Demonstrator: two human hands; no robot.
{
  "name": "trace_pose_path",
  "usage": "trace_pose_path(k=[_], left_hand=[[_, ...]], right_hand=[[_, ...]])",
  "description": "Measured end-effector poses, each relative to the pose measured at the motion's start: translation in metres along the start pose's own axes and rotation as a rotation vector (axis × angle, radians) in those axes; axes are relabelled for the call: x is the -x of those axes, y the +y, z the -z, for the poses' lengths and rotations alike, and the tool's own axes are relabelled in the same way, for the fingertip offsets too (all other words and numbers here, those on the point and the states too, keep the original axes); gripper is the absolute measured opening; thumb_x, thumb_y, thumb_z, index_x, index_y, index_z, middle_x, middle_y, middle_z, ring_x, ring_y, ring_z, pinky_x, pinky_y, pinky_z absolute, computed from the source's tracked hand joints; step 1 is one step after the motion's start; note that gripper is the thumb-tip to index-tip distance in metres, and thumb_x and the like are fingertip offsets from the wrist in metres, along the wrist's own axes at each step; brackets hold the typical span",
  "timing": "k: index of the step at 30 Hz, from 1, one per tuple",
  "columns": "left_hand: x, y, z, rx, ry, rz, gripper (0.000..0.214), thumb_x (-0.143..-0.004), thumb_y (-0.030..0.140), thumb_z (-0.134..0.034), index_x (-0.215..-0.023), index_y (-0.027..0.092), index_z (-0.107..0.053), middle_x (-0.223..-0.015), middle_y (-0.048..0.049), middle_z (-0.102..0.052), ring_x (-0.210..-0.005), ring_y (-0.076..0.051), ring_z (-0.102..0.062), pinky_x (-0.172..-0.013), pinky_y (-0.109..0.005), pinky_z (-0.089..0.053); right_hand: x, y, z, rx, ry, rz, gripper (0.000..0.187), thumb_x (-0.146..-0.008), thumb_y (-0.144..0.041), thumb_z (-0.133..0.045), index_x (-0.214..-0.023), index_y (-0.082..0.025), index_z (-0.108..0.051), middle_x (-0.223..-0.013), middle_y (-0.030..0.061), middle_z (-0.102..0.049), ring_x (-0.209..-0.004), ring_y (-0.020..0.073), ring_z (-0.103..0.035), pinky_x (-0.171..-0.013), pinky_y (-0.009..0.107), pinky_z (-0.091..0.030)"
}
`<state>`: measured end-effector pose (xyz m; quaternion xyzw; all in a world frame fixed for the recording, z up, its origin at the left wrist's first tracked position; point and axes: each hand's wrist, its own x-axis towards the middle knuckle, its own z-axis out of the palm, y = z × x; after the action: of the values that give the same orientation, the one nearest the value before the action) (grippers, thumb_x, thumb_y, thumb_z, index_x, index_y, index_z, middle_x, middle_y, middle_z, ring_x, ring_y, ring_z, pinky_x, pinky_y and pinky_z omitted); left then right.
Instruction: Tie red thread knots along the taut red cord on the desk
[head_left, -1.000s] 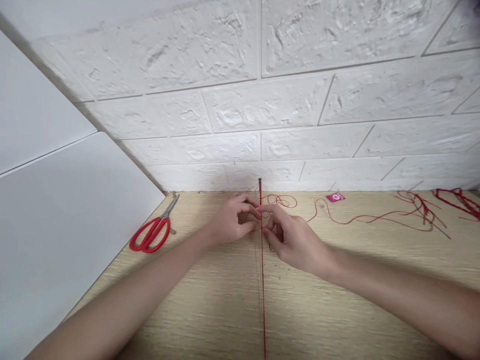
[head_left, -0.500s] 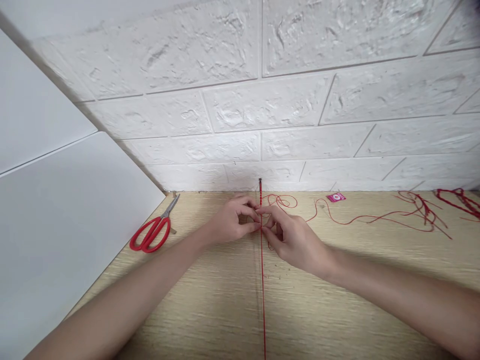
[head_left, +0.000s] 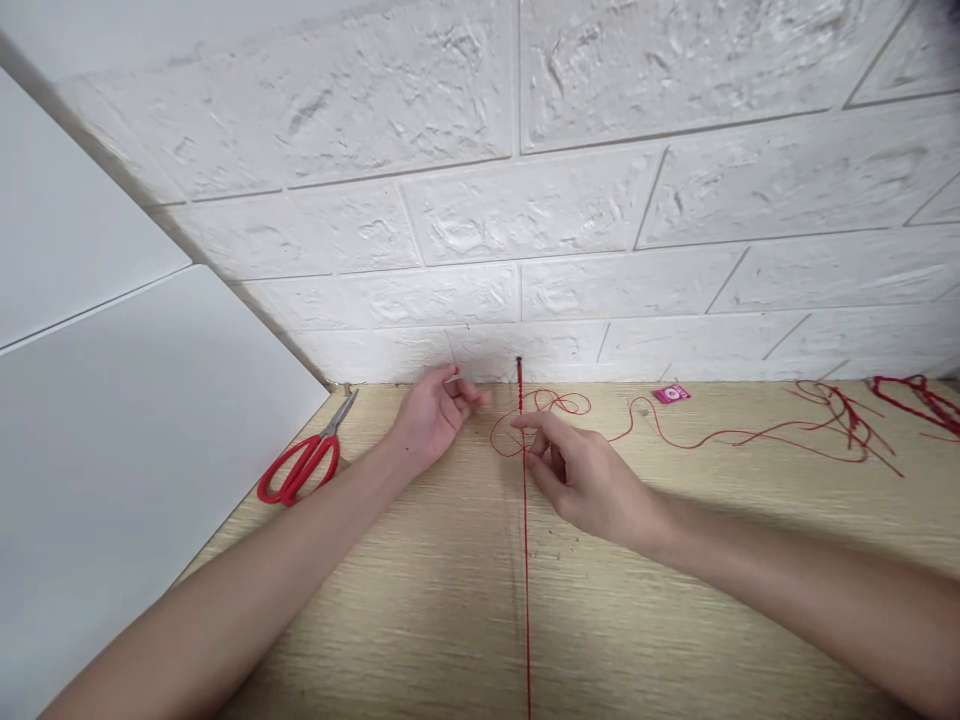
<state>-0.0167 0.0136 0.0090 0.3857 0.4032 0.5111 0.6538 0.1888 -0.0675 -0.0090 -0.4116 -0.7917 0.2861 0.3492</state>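
Note:
A red cord (head_left: 526, 580) runs taut and straight from the wall down past the lower edge of view. Its upper part is a short knotted red section (head_left: 520, 395) hanging from a small dark fixing (head_left: 518, 359) on the wall. My right hand (head_left: 581, 468) is at the cord, thumb and fingers pinched on red thread, index finger stretched across it. A loose thread loop (head_left: 492, 437) bulges to the left of the cord. My left hand (head_left: 435, 415) is apart from the cord, palm turned up, fingers loosely curled and apart, holding nothing visible.
Red-handled scissors (head_left: 300, 468) lie at the left, beside a white panel (head_left: 187, 400). Thin red thread (head_left: 697, 445) trails right to a bundle of red strands (head_left: 851, 420) and a braided red cord (head_left: 919, 400). A small pink packet (head_left: 671, 394) lies near the white brick-patterned wall (head_left: 465, 220).
My left hand has let go at the cord and moved left and up, turning its palm upward. A thread loop now shows left of the cord. My right hand has barely moved.

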Motion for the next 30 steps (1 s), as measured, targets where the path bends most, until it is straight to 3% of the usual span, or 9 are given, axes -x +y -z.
trace_pose_path(k=[3, 7, 10, 13, 17, 20, 22, 26, 30], left_hand=[[0.006, 0.005, 0.003, -0.231, -0.101, -0.094, 0.020, -0.083, 0.031, -0.064, -0.079, 0.021, -0.047, -0.051, 0.0107, -0.032, -0.042, -0.006, -0.032, -0.058, -0.026, -0.044], [0.023, 0.008, 0.007, -0.896, -0.374, -0.318, 0.031, -0.072, 0.018, -0.070, -0.101, 0.021, -0.060, -0.076, 0.0027, -0.059, -0.058, -0.009, -0.048, -0.058, -0.024, -0.039], [0.027, 0.003, 0.007, -1.171, -0.360, -0.432, 0.022, -0.080, 0.021, -0.063, -0.102, 0.021, -0.068, -0.082, -0.0021, -0.068, -0.068, -0.015, -0.056, -0.067, -0.029, -0.043], [0.017, -0.002, 0.008, -0.994, -0.157, -0.371, 0.028, -0.093, 0.038, -0.052, -0.094, 0.019, -0.072, -0.076, -0.0039, -0.068, -0.068, -0.017, -0.057, -0.067, -0.030, -0.044], [-0.005, 0.003, 0.016, -0.303, 0.102, -0.180, 0.032, -0.094, 0.041, -0.051, -0.084, 0.016, -0.069, -0.065, -0.0030, -0.060, -0.057, -0.014, -0.054, -0.059, -0.027, -0.045], [-0.015, 0.014, 0.023, 0.019, 0.158, -0.022, 0.030, -0.096, 0.034, -0.047, -0.080, 0.017, -0.066, -0.060, -0.0023, -0.058, -0.058, -0.014, -0.058, -0.064, -0.029, -0.051], [-0.013, 0.022, 0.025, 0.023, 0.111, 0.047, 0.030, -0.096, 0.034, -0.048, -0.077, 0.018, -0.065, -0.047, 0.0027, -0.045, -0.043, -0.011, -0.046, -0.054, -0.027, -0.046], [0.007, 0.034, 0.017, -0.417, -0.229, 0.013, 0.038, -0.089, 0.049, -0.056, -0.072, 0.018, -0.070, -0.038, 0.0081, -0.021, -0.035, -0.008, -0.017, -0.042, -0.025, -0.023], [0.027, 0.036, 0.003, -1.196, -0.490, -0.271, 0.017, -0.074, 0.036, -0.074, -0.086, 0.025, -0.077, -0.053, 0.0020, -0.055, -0.050, -0.013, -0.048, -0.053, -0.027, -0.031]], right_hand=[[0.000, 0.000, 0.001, 0.001, -0.002, -0.016, 0.045, -0.088, -0.008, -0.048, -0.132, -0.021, -0.050, -0.074, -0.0024, -0.056, -0.064, 0.0140, -0.055, -0.060, 0.026, -0.041], [0.001, 0.000, 0.002, -0.028, 0.015, -0.020, 0.045, -0.086, -0.007, -0.048, -0.129, -0.022, -0.050, -0.071, -0.0041, -0.055, -0.061, 0.0131, -0.053, -0.060, 0.026, -0.041], [0.001, 0.000, 0.003, -0.050, 0.028, -0.021, 0.044, -0.087, -0.007, -0.048, -0.127, -0.022, -0.051, -0.073, -0.0033, -0.056, -0.061, 0.0127, -0.053, -0.060, 0.026, -0.041], [0.001, 0.000, 0.003, -0.035, 0.044, -0.013, 0.044, -0.086, -0.006, -0.048, -0.126, -0.022, -0.052, -0.075, -0.0020, -0.058, -0.063, 0.0133, -0.054, -0.061, 0.026, -0.041], [0.000, 0.000, 0.003, -0.024, 0.038, -0.008, 0.042, -0.087, -0.006, -0.048, -0.126, -0.022, -0.052, -0.075, -0.0011, -0.058, -0.065, 0.0144, -0.055, -0.061, 0.027, -0.040], [0.000, 0.000, 0.003, -0.015, 0.045, -0.014, 0.041, -0.088, -0.008, -0.047, -0.127, -0.022, -0.052, -0.073, -0.0013, -0.058, -0.065, 0.0152, -0.055, -0.061, 0.027, -0.040], [0.000, -0.001, 0.003, -0.021, 0.047, -0.023, 0.041, -0.088, -0.008, -0.047, -0.126, -0.022, -0.052, -0.072, -0.0021, -0.058, -0.064, 0.0149, -0.055, -0.060, 0.027, -0.040], [0.000, -0.002, 0.004, -0.033, 0.053, -0.044, 0.039, -0.087, -0.008, -0.048, -0.124, -0.021, -0.053, -0.076, -0.0007, -0.059, -0.064, 0.0145, -0.056, -0.059, 0.026, -0.040], [-0.001, -0.002, 0.004, -0.065, 0.072, -0.058, 0.039, -0.087, -0.009, -0.048, -0.124, -0.021, -0.053, -0.078, -0.0001, -0.059, -0.065, 0.0144, -0.057, -0.058, 0.026, -0.040]])
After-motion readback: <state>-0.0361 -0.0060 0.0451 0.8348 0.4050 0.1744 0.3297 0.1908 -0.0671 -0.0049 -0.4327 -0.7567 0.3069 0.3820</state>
